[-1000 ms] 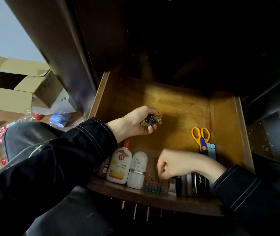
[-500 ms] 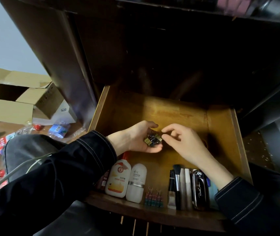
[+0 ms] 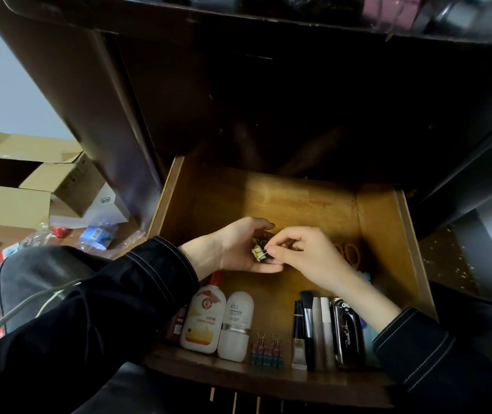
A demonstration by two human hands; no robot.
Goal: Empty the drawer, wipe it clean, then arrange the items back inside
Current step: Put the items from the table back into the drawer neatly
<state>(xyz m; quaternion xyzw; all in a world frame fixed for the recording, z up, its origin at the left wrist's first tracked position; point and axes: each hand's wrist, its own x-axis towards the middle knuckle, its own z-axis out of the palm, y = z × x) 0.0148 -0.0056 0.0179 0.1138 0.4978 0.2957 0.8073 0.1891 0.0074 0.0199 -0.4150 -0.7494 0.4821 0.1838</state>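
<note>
The wooden drawer (image 3: 388,234) is pulled open below a dark cabinet. My left hand (image 3: 232,249) hovers over the drawer's middle, cupping a small bunch of binder clips (image 3: 259,253). My right hand (image 3: 304,255) meets it from the right and pinches the wire handle of one yellowish clip. Along the drawer's front stand a white bottle with a red cap (image 3: 204,321), a white roll-on bottle (image 3: 236,327), a row of pink and teal binder clips (image 3: 267,352), makeup brushes (image 3: 309,327) and a black case (image 3: 345,336). Orange-handled scissors (image 3: 351,253) lie behind my right hand.
An open cardboard box (image 3: 29,180) sits on the floor at left among plastic bottles and wrappers (image 3: 98,234). The dark cabinet front (image 3: 268,100) overhangs the drawer's back. The drawer's far half shows bare wood (image 3: 298,201).
My right hand rose from the drawer's front row to the clips in my left hand and now pinches one. The camera tilted upward a little.
</note>
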